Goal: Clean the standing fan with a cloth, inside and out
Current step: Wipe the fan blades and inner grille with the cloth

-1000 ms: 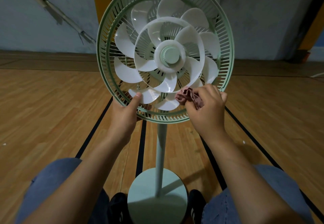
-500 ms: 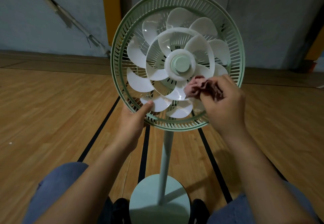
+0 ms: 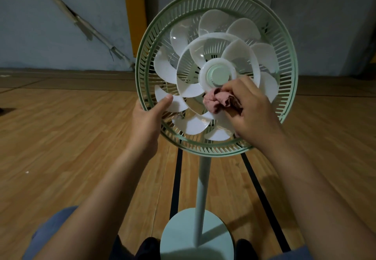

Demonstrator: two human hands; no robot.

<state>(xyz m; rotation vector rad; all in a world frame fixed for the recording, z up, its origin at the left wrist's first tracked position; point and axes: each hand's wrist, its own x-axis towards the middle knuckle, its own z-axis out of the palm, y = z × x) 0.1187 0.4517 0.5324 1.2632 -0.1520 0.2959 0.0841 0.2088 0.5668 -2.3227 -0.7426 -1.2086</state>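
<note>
Right hand (image 3: 252, 113) grips cloth (image 3: 218, 101) — seemingly on blades (image 3: 189, 126).

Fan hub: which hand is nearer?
Right. The right hand grips the cloth just below the hub; the left hand holds the guard rim, far to its left.

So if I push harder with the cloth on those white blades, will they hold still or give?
The white blades look thin, so they would probably flex. They sit on a hub, so they would likely turn unless the left hand, thumb on one blade, holds them.
</note>
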